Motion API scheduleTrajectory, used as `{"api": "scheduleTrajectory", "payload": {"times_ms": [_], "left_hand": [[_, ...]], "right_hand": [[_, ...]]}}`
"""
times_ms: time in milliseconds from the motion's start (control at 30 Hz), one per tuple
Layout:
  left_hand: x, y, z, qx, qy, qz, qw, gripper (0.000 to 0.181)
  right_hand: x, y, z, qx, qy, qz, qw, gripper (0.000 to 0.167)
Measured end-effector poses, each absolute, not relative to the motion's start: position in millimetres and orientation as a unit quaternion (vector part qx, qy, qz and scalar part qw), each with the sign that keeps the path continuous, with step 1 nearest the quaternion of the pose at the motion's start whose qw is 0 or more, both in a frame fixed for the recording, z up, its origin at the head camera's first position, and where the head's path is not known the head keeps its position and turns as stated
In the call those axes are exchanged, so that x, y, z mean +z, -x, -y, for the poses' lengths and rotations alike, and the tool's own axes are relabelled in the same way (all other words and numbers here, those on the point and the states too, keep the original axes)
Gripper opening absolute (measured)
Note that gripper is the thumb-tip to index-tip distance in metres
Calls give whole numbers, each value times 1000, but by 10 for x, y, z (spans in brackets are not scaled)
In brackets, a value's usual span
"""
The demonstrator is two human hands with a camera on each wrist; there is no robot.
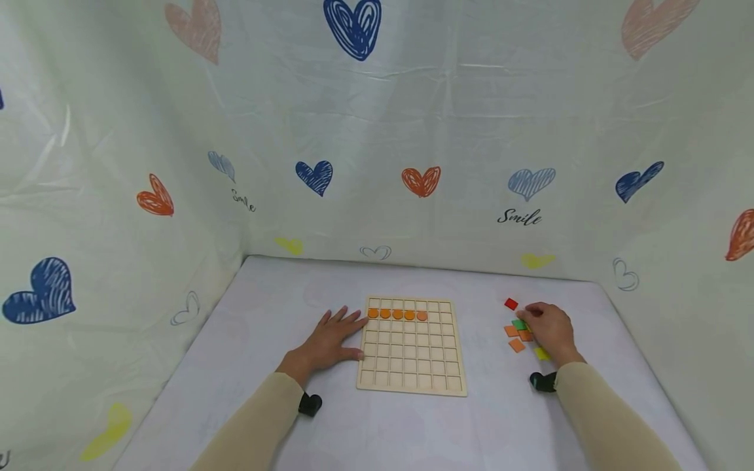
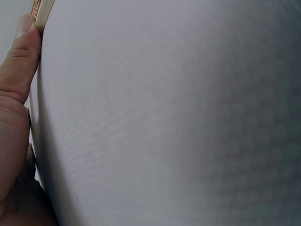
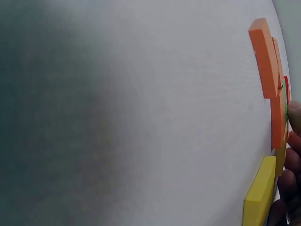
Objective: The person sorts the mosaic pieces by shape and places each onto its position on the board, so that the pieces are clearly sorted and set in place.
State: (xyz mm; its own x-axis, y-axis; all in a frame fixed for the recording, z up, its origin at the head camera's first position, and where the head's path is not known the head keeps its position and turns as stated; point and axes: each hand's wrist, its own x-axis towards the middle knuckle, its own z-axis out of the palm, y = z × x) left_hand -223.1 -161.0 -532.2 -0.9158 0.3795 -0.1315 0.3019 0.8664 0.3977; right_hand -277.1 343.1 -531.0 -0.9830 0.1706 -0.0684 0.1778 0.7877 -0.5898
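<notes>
A pale wooden grid board (image 1: 412,356) lies flat on the white-covered table, with several orange round discs (image 1: 397,314) in a row near its far side. My left hand (image 1: 323,343) rests with spread fingers against the board's left edge; the left wrist view shows its thumb (image 2: 21,61) touching that edge. My right hand (image 1: 549,327) is over a loose group of small square tiles, fingers bent and thumb close to a green tile (image 1: 519,324). Whether it pinches one is hidden. Around it lie orange tiles (image 1: 516,345), a yellow tile (image 1: 542,353) and a red tile (image 1: 511,303).
White curtains (image 1: 365,131) printed with hearts hang behind the table and on both sides. A strip of tabletop (image 1: 485,366) separates the board from the tiles. Each wrist wears a dark device, the right one (image 1: 543,381) near the yellow tile.
</notes>
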Motion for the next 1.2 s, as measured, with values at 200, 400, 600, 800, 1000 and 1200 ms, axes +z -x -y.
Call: {"api": "scheduleTrajectory", "payload": {"times_ms": [200, 400, 600, 800, 1000, 1200], "left_hand": [[-5325, 2242, 1610, 192, -177, -960, 102, 86], [-5321, 2245, 1611, 190, -182, -959, 103, 86], [-5299, 2234, 1606, 193, -180, -959, 105, 86], [-5301, 2236, 1605, 192, -178, -959, 107, 86], [-5309, 2244, 1614, 194, -182, -958, 106, 87], [-5310, 2238, 1620, 197, -181, -958, 105, 86]], "right_hand": [[-5310, 2803, -3477, -300, -131, -945, -16, 40], [-5369, 2783, -3562, -318, -119, -941, -9, 48], [-5356, 2768, -3609, -325, -102, -940, 8, 49], [-5320, 2777, -3578, -331, -103, -938, 25, 44], [-5337, 2796, -3566, -332, -117, -936, 28, 48], [-5322, 2799, -3553, -319, -92, -943, 9, 45]]}}
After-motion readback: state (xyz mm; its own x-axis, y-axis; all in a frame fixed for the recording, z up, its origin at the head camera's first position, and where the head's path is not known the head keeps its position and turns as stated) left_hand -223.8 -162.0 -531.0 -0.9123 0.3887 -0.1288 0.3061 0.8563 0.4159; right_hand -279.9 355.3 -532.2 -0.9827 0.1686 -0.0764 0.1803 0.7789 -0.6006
